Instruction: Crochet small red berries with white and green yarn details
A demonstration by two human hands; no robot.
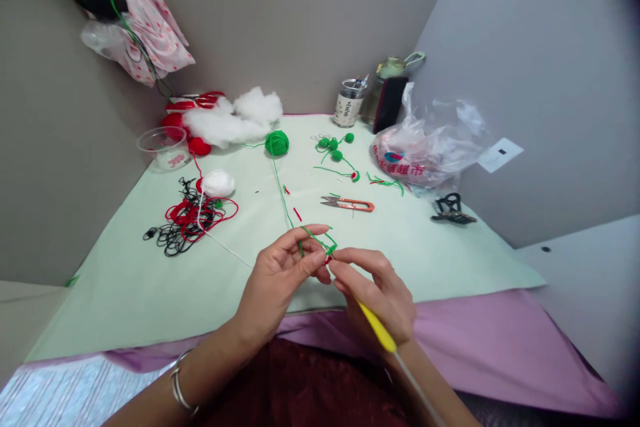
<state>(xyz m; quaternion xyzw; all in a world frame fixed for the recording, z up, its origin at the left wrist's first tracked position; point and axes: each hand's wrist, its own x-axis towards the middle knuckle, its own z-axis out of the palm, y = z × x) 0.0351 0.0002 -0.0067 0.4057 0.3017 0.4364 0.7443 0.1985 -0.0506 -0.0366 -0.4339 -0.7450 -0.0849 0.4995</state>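
My left hand (285,270) pinches a small red and green crochet piece (329,256) at the front middle of the table. A green yarn strand runs from it to the green yarn ball (277,143). In my right hand (377,287) is a crochet hook with a yellow handle (376,325); the hook's tip is hidden at the piece, between the fingertips of both hands. Orange-handled thread snips (347,203) lie just beyond my hands. Small green crocheted balls (337,155) lie farther back, and one red and white ball (355,176) is near them.
On the left are a tangle of black and red yarn (193,220), a white yarn ball (219,183), a clear plastic tub (164,149) and white stuffing (225,121). On the right are a plastic bag (425,147), a phone (390,105), a pen jar (349,103) and a hair claw (453,209).
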